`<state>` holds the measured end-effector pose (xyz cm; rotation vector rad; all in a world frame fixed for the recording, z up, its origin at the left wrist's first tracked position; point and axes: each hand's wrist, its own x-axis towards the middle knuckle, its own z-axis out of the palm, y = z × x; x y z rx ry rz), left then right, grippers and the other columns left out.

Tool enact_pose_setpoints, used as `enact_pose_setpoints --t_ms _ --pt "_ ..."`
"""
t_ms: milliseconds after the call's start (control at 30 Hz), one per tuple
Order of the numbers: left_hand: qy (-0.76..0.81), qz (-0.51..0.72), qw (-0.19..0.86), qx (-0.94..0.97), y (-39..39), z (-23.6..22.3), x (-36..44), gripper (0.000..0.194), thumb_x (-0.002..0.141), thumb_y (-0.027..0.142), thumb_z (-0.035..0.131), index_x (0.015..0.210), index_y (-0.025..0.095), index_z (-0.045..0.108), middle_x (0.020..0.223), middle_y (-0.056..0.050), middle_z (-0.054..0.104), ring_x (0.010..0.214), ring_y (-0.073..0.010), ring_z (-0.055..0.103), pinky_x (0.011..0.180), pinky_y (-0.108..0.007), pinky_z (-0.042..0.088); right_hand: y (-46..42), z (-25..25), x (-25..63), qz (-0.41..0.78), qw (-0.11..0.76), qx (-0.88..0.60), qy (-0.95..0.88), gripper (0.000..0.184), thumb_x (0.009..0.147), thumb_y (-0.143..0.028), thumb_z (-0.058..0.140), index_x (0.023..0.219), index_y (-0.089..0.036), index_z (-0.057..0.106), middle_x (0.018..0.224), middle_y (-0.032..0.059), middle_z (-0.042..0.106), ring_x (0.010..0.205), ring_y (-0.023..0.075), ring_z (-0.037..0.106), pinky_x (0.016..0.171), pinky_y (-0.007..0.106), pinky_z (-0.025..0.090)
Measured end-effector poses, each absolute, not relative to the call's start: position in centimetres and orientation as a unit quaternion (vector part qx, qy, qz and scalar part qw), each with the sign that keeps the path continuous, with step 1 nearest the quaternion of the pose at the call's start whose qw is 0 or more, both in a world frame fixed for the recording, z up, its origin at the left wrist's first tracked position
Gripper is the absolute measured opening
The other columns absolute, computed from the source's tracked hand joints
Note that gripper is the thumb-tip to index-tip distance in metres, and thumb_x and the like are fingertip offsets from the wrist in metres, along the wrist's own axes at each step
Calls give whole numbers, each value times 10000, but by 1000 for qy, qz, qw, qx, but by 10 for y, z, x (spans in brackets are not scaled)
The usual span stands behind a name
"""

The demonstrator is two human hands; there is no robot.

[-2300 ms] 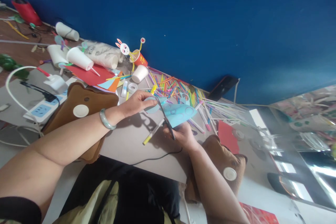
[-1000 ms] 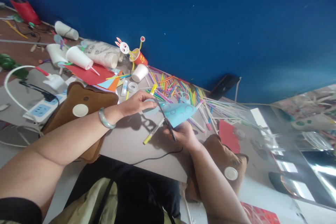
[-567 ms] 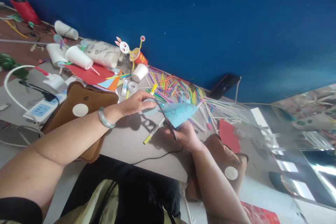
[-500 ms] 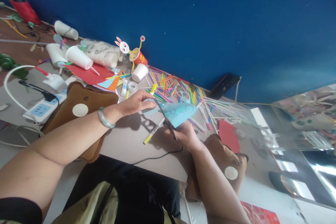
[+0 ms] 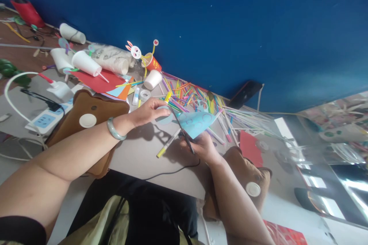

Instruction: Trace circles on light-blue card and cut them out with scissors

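Light blue paper (image 5: 197, 122) with circles drawn on it is between my hands, above the table. My right hand (image 5: 202, 146) is closed around dark scissors (image 5: 184, 134), whose blades point up and left along the paper's left side. My left hand (image 5: 149, 114) pinches the paper at its left, thumb and fingers together near the blade tips. A rounded pale blue part (image 5: 165, 118) shows just under the left thumb; whether it is joined to the larger sheet I cannot tell. Below the scissors, a marker with a yellow-green end (image 5: 163, 150) rests on the table.
Many coloured straws (image 5: 184, 93) lie along the blue wall. White paper cups (image 5: 86, 63), coloured sheets (image 5: 100, 81), a tape roll (image 5: 145, 95) and a red cup with a rabbit cutout (image 5: 152, 62) stand left. Brown cushions (image 5: 94, 138) flank my arms; a power strip (image 5: 47, 116) lies far left.
My left hand and the paper have shifted very slightly. The right hand keeps its grip on the scissors, nearly in the same place.
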<state>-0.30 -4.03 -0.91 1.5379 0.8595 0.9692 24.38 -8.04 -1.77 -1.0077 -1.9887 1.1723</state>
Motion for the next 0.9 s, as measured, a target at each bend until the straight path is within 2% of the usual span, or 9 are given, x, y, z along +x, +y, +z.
enact_pose_setpoints --t_ms 400,500,600,733,900 --pt "351 392 526 668 -40 -7 -4 231 806 306 606 633 153 614 586 38 508 576 -85 441 574 -228 374 -80 -17 243 465 285 -386 -744 370 803 -475 779 675 -173 609 568 -32 528 534 102 450 517 237 378" --pt "346 390 533 667 -40 -7 -4 220 804 308 602 647 154 619 589 35 508 565 -83 430 554 -223 361 -81 -21 244 502 292 -391 -714 351 783 -491 792 802 -179 633 589 -40 537 513 94 442 489 232 372" --pt "344 381 544 663 -40 -8 -5 259 812 331 602 624 154 590 578 32 486 540 -81 412 514 -222 331 -82 -26 246 540 305 -397 -676 435 750 -525 812 948 -191 615 631 -39 578 504 90 466 470 220 377" --pt "339 386 549 660 -39 -8 -6 276 802 329 617 598 153 557 556 41 439 528 -75 384 494 -216 300 -82 -30 248 552 294 -406 -666 464 739 -537 820 959 -198 592 639 -35 600 510 90 503 465 209 380" --pt "336 371 562 659 -39 -6 -5 258 793 343 620 633 141 603 560 43 453 527 -70 390 504 -211 313 -80 -32 249 558 292 -399 -666 458 735 -516 831 962 -199 590 655 -32 626 529 93 544 491 207 405"
